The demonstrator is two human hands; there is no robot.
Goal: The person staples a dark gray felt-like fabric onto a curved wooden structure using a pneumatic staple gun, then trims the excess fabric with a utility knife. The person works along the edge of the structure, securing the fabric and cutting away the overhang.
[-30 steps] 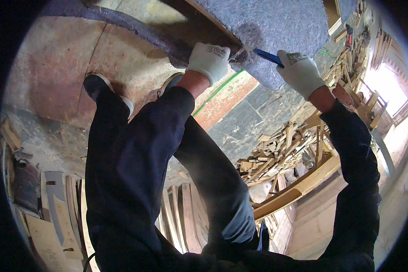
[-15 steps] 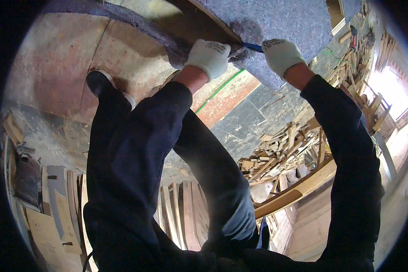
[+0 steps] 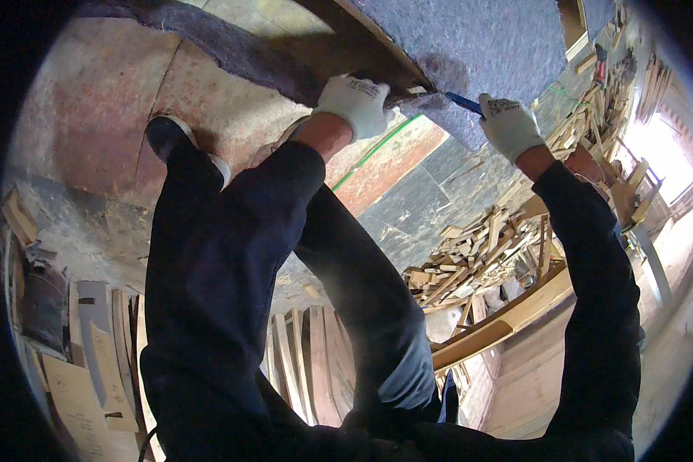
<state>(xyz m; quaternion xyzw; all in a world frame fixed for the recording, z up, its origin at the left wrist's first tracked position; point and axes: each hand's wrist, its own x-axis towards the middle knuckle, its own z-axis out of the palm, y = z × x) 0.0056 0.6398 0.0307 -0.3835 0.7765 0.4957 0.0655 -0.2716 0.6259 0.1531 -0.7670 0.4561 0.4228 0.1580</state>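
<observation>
My left hand [image 3: 354,106], in a white work glove, is closed on the edge of a loose strip of grey-purple felt [image 3: 239,52]. The strip hangs along the dark wooden frame edge [image 3: 373,38]. My right hand [image 3: 510,127], gloved too, grips a slim blue utility knife [image 3: 463,103]. Its tip points left to the frame's corner, where the large grey-blue felt sheet [image 3: 489,46] ends. The blade is too small to make out clearly. A small gap separates the knife's tip from my left hand.
Under the frame lies a worn reddish board [image 3: 92,100] with a green line [image 3: 381,150] near its edge. My shoe [image 3: 171,138] rests on it. A heap of wood offcuts [image 3: 477,258] lies to the right, by a long plank [image 3: 508,319]. Boards [image 3: 316,362] stand behind my legs.
My right hand has drawn the knife to the right and slightly toward me, away from my left hand. The left hand has barely moved, and more of the frame's corner shows.
</observation>
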